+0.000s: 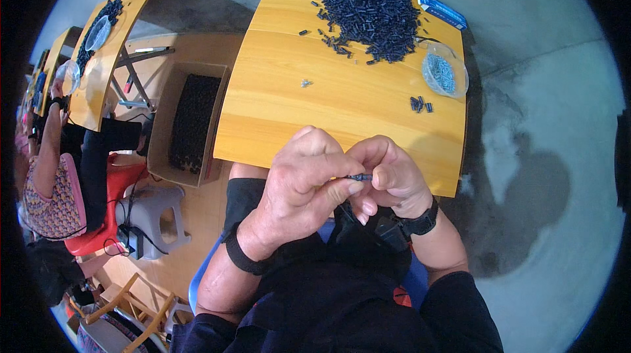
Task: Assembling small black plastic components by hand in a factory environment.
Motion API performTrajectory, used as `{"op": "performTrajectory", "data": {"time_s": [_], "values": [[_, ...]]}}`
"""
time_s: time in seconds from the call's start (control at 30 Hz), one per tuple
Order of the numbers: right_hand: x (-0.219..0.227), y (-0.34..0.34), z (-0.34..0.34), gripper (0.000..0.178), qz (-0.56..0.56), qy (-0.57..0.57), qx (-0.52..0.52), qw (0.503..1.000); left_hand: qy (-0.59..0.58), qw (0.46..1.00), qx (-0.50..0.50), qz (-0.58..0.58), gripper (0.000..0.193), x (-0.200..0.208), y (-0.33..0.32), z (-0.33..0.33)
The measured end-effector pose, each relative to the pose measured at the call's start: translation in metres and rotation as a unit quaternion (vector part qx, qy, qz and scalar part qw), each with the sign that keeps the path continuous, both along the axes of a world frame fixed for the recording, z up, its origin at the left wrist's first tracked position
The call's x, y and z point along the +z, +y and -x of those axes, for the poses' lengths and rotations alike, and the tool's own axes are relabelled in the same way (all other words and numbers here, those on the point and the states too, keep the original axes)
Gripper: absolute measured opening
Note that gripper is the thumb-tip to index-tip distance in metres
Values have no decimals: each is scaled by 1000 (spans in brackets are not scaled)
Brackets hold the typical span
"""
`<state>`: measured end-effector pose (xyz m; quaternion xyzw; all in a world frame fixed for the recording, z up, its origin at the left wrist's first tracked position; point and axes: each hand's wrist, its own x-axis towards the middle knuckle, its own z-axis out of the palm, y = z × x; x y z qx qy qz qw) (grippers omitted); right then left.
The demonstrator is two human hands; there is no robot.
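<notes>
I have one small black part (359, 177) pinched between my two hands, just off the near edge of the bench (276, 110), at about six o'clock from the big heap. My left hand (299, 185) is closed around its left end with thumb and forefinger, and my right hand (393, 179) is closed on the other end, fingertips meeting over it; both grips are tight on the same piece.

Judging by how things lie, the work looks to be early: the pile of black parts (368, 14) at twelve o'clock is large, while only a small cluster of black pieces (420, 104) sits apart at about two o'clock (I take these for finished ones, though I can't be sure). A couple of tiny metal bits (305, 82) lie loose near the bench's middle.

The clear shallow dish (444, 69) at two o'clock holds a heap of small silvery pieces, seemingly screws or pins. A blue box (442, 10) lies beyond it at one o'clock, contents hidden. On the floor at nine o'clock, an open cardboard box (190, 123) is filled with dark parts.
</notes>
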<state>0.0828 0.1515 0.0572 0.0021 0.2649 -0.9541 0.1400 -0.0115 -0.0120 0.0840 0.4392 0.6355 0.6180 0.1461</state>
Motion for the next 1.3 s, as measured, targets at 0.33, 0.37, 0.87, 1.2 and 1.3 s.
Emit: {"op": "performTrajectory", "data": {"time_s": [0.33, 0.37, 0.87, 1.2, 1.3], "values": [[-5, -9, 3, 43, 17, 29, -8, 999, 64, 998, 4, -25, 13, -2, 2, 7], [-5, -10, 3, 42, 13, 38, -9, 999, 58, 998, 9, -28, 13, -1, 2, 6], [-9, -16, 3, 48, -2, 67, -28, 997, 86, 996, -14, 34, 15, 6, -3, 7], [-9, -18, -2, 49, -19, 94, -45, 994, 70, 997, -24, 13, 21, 10, 0, 0], [-10, -21, -1, 49, -17, 101, -70, 992, 68, 997, -24, 8, 21, 9, 0, -1]]}}
